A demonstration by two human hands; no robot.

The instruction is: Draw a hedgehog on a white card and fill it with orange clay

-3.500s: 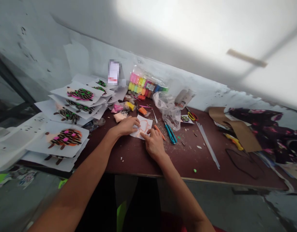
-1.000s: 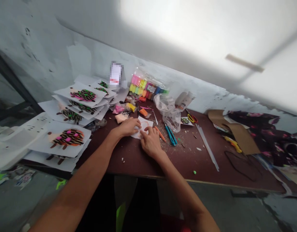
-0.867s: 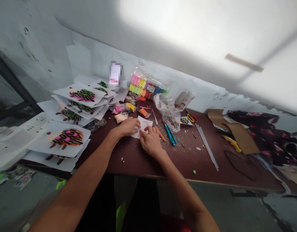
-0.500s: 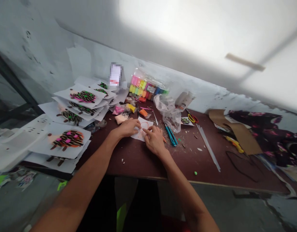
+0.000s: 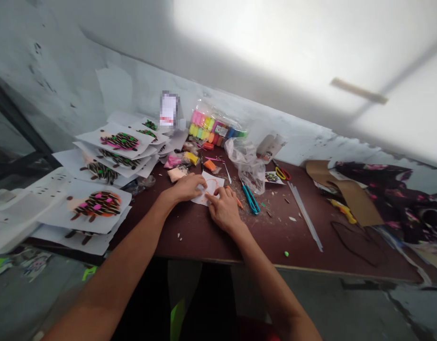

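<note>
A small white sheet of paper [image 5: 212,182] with an orange outline drawn on it lies on the dark red table. Resting on its left side is my left hand [image 5: 187,188], fingers bent and lying on the sheet. My right hand [image 5: 223,208] touches the lower right of the paper, index finger stretched out toward the left fingertips. Whatever lies under the fingertips is too small to make out. An orange stick-like thing [image 5: 239,203] shows just right of my right hand. Beside my left hand sits a lump of peach clay [image 5: 176,174].
Stacked hedgehog pictures [image 5: 97,208] and a white power strip [image 5: 22,203] fill the left. Behind are a clay color pack [image 5: 218,128], plastic bag [image 5: 247,161] and phone [image 5: 169,110]. Teal-handled scissors [image 5: 251,201], yellow-red scissors [image 5: 283,173] and clear sticks [image 5: 306,218] lie rightward.
My right hand has shifted slightly left and down on the paper, and more of the orange stick-like thing shows beside it. My left hand stays on the sheet.
</note>
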